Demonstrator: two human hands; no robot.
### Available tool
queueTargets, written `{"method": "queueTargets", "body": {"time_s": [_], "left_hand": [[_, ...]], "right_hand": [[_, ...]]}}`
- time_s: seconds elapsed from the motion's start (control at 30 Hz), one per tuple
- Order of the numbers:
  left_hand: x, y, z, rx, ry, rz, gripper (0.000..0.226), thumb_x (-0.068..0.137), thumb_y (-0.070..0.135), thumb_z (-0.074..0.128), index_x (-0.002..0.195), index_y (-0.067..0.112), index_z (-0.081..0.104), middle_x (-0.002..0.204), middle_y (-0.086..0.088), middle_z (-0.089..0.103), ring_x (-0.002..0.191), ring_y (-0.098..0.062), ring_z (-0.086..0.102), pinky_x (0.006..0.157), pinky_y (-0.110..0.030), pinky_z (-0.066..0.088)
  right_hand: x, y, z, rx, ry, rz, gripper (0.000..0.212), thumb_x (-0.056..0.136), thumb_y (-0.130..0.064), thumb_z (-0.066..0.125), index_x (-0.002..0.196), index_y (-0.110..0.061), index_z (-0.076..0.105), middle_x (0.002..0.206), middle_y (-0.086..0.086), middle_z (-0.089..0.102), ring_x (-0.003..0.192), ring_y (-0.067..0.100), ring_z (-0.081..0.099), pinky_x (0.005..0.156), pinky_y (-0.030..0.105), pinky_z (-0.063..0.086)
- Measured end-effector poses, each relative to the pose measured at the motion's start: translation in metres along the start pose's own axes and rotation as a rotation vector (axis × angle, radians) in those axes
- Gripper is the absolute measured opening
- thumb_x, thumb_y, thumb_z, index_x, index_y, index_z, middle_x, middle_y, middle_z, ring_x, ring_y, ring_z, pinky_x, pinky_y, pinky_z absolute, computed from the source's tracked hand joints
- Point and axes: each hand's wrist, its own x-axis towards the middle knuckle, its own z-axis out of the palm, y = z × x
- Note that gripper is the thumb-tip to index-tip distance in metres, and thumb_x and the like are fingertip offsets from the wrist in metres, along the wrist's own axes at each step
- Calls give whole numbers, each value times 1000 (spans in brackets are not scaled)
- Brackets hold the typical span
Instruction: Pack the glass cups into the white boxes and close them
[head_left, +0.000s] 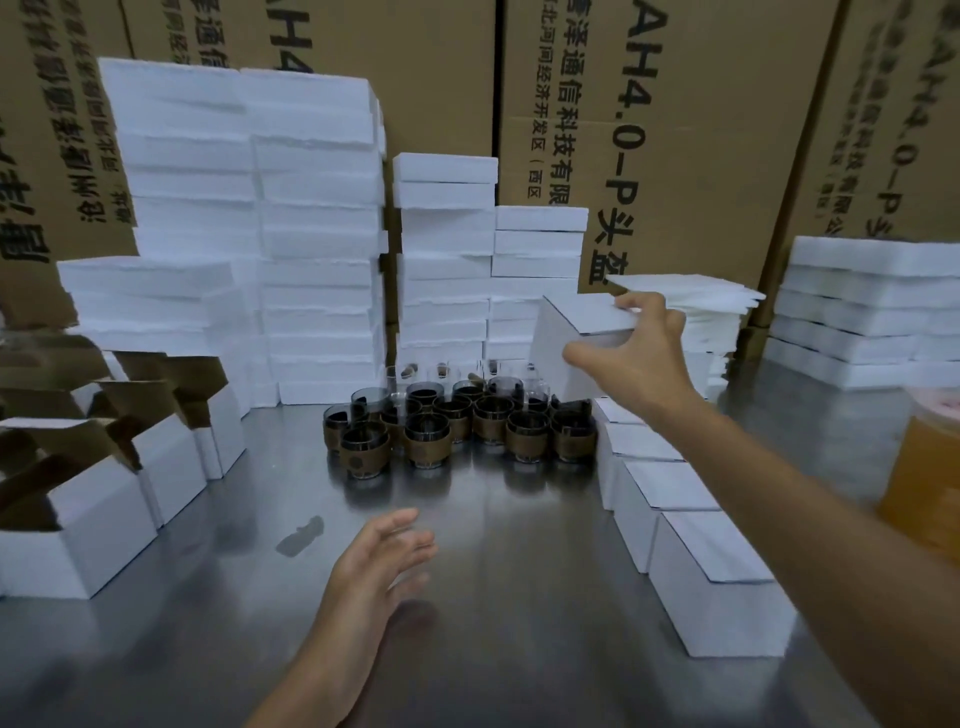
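Several dark glass cups with brown sleeves (457, 426) stand clustered mid-table. My right hand (636, 348) grips a closed white box (571, 343) by its top edge, holding it above the far end of a row of closed white boxes (685, 551) along the right. My left hand (379, 561) hovers over the bare metal table (493, 623) in front of the cups, fingers apart and holding nothing. Open white boxes with brown inner flaps (98, 499) sit at the left.
Tall stacks of white foam pieces (311, 234) rise behind the cups, with more foam (852, 312) at the far right. Brown cardboard cartons (649, 130) form the back wall. A roll of tape (930, 478) sits at the right edge.
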Motion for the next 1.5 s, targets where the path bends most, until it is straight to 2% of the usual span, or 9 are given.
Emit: {"method": "queueTargets", "body": {"time_s": [0.13,0.27,0.5,0.6,0.67,0.8,0.9,1.13,1.5], "left_hand": [[11,-2,2,28,9,-40,17,88,1,52,99,8,62,77,-7,69,81,-23,66,72,-35,48],[17,-6,0,67,-23,-55,17,89,-2,53,100,5,63,72,-4,70,68,-16,68,66,-30,49],[22,-10,-3,76,-80,-83,17,87,-11,50,96,-1,62,69,-13,66,66,-24,65,60,-33,48],[22,-12,0,48,-92,-55,22,84,-23,43,90,-8,58,61,-21,60,51,-24,62,45,-26,46],[22,-12,3,24,-87,-12,25,82,-28,39,87,-11,56,56,-25,56,43,-25,59,40,-23,43],[17,-8,8,-87,-131,-15,23,81,-30,37,93,-17,52,52,-29,50,39,-29,56,36,-22,40],[16,-1,14,-134,-138,-71,38,63,-24,70,95,-22,51,53,-33,47,37,-32,53,36,-23,39],[21,-5,24,-42,-13,-12,39,49,-5,50,86,-13,54,53,-27,51,40,-25,53,41,-22,40],[26,-18,14,52,-39,7,42,51,-1,58,92,-9,55,55,-20,57,47,-25,58,45,-21,42]], "right_hand": [[40,33,-10,-91,68,37,59,73,-30,73,120,-22,38,117,-1,27,82,7,42,49,10,35],[63,65,-9,-204,95,78,70,75,-31,73,133,-16,37,129,6,30,96,15,39,75,24,35],[77,98,17,-246,96,78,76,76,-28,74,137,-10,33,138,9,27,122,27,41,97,34,36],[85,106,27,-330,107,83,77,77,-32,71,139,-11,31,139,12,28,128,31,36,113,48,17],[89,113,31,-395,103,102,78,78,-36,70,141,-13,29,139,13,29,132,31,32,113,54,1],[98,124,31,-485,121,74,77,80,-39,68,142,-14,29,141,13,30,136,30,28,111,58,-6],[102,128,30,-513,141,75,75,81,-39,67,141,-14,29,142,14,30,137,30,26,111,59,-8],[104,136,31,-564,139,78,76,81,-43,68,140,-13,32,142,16,32,140,29,20,111,57,-8],[107,134,28,-681,129,70,83,76,-48,72,137,-8,34,142,19,31,131,37,35,110,54,18]]}}
